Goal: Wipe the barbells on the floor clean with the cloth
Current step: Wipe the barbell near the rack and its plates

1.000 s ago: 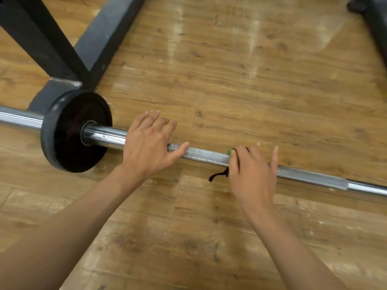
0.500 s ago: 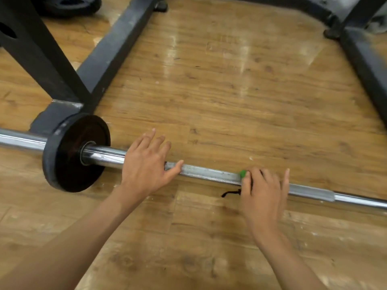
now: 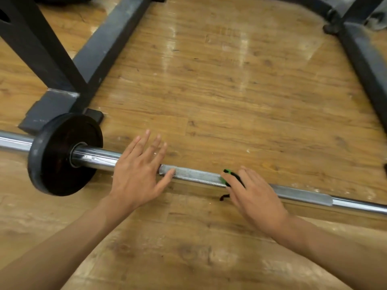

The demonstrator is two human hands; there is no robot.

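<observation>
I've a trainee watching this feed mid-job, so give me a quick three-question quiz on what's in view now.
1. True or false: the left hand has its fingers curled tight round the barbell.
2. Where is the cloth? A) under the right hand, on the barbell B) under the left hand C) away from both hands
3. Fill in: the black weight plate sits on the barbell beyond the ___ hand.
Key: 1 false; 2 A; 3 left.
</observation>
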